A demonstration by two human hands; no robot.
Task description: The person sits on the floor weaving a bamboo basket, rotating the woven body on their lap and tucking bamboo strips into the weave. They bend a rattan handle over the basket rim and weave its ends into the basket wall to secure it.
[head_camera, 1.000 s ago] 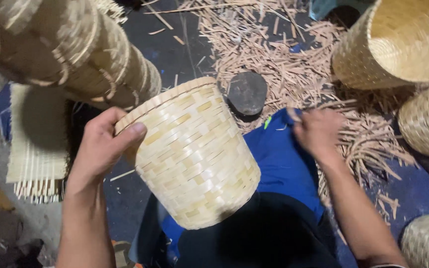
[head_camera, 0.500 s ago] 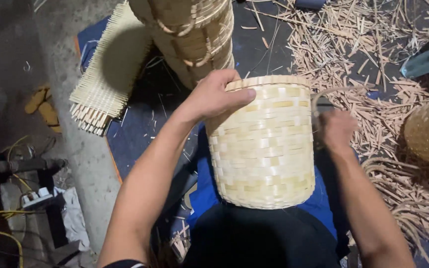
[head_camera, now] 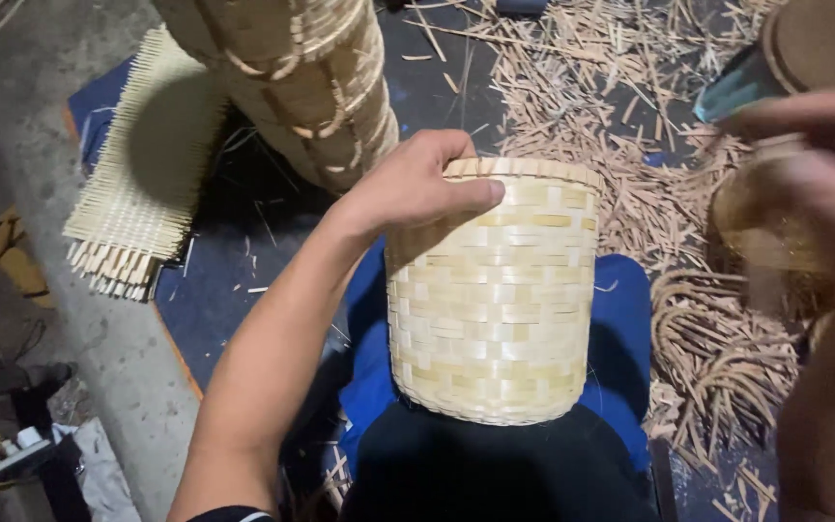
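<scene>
Left hand: the left hand (head_camera: 417,188) is laid over the upper rim of a pale woven bamboo basket with a round, slightly tapering body (head_camera: 493,300); the fingers (head_camera: 471,193) are curled together over the edge and clamped on it, the thumb side turned toward the basket wall.

Right hand: the right hand (head_camera: 814,184) is seen close to the camera at the right edge, heavily blurred; whether its fingers are apart or together cannot be told, and nothing can be seen held in it.

Basket: it is held on the person's lap, its far rim tilted away from the camera, its near end resting against dark clothing (head_camera: 475,474) with a blue cloth (head_camera: 620,329) beneath and beside it.

Behind the basket: a stack of larger woven bamboo baskets lying on its side (head_camera: 292,77) is seen just beyond the left hand, apart from the held basket.

Left of the stack: a flat woven bamboo mat with loose strip ends (head_camera: 142,184) is laid on a blue sheet (head_camera: 215,300) over the grey floor.

Right side: scattered bamboo offcuts and shavings (head_camera: 630,145) are spread across the dark ground, with a coil of thin bamboo strips (head_camera: 727,348) near the blue cloth.

Lower left: a white power strip with cables (head_camera: 12,454) is seen on the floor, well apart from the hands.
</scene>
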